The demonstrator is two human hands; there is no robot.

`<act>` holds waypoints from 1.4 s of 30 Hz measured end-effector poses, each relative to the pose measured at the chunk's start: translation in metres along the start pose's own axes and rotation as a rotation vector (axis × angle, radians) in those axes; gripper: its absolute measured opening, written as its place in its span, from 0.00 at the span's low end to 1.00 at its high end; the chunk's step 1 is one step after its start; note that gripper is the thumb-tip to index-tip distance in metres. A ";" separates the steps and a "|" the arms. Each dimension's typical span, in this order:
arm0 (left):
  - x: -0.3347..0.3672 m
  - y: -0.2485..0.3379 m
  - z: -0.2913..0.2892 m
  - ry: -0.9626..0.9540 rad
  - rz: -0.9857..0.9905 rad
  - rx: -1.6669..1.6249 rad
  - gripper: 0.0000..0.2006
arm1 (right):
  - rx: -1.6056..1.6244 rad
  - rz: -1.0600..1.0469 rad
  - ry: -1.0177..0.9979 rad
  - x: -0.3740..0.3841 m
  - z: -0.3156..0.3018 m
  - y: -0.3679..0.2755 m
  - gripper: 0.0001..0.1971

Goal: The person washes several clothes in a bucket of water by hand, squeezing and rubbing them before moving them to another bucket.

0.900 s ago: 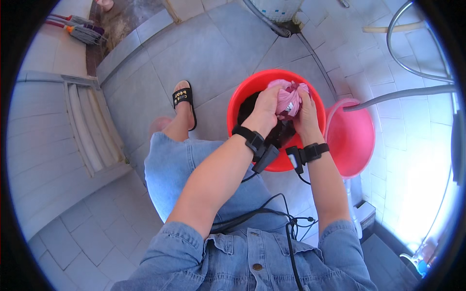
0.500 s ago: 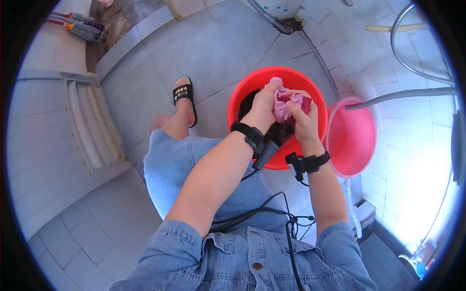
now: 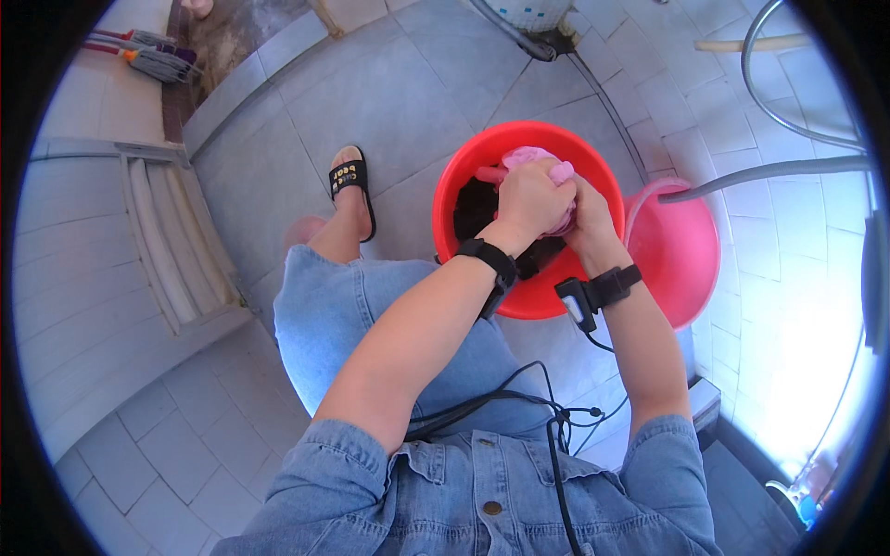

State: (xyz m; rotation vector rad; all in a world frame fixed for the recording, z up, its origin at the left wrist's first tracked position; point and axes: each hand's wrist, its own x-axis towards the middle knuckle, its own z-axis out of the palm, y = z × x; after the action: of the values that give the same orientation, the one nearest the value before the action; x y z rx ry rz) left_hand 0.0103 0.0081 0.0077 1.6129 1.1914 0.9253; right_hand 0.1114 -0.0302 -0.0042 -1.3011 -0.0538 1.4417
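Note:
A bunched pink cloth (image 3: 526,157) is squeezed between my two hands above a red bucket (image 3: 482,144). My left hand (image 3: 535,197) is closed over its top, with folds sticking out past the fingers. Against the lower right side of the bundle, my right hand (image 3: 591,219) is closed too, its fingers partly hidden behind the left hand. Dark wet-looking fabric (image 3: 474,209) lies inside the bucket below, together with a small pink piece (image 3: 489,174) near the left hand.
A pink basin (image 3: 681,250) leans at the right, with a grey hose (image 3: 769,176) running to it from the tiled wall. Black cables (image 3: 491,398) cross my lap. My slippered foot (image 3: 350,181) rests left of the bucket. Brushes (image 3: 153,56) lie at the far left.
My left hand has turned over and closed on top of the pink cloth, while my right hand has shifted slightly right and lower. The pink basin has moved a little.

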 end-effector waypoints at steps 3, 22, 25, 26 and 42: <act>0.003 0.001 -0.007 -0.237 -0.113 0.158 0.18 | -0.098 -0.050 0.145 0.003 -0.020 -0.008 0.15; 0.035 -0.074 -0.027 -0.076 -0.710 -0.191 0.12 | -1.765 0.019 -0.327 0.129 -0.053 0.117 0.35; 0.040 -0.060 -0.035 -0.088 -0.781 -0.321 0.10 | -1.678 0.162 -0.343 0.137 -0.047 0.117 0.34; 0.042 -0.059 -0.038 -0.075 -0.786 -0.318 0.10 | -1.681 0.161 -0.358 0.139 -0.044 0.120 0.34; 0.045 -0.053 -0.043 -0.104 -0.668 -0.307 0.09 | -1.964 -0.058 -0.170 0.139 -0.043 0.072 0.21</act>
State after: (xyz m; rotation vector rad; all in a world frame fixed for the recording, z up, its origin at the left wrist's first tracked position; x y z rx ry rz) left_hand -0.0333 0.0680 -0.0268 0.9082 1.3174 0.5444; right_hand 0.1279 0.0173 -0.1585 -2.5100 -1.9820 1.1885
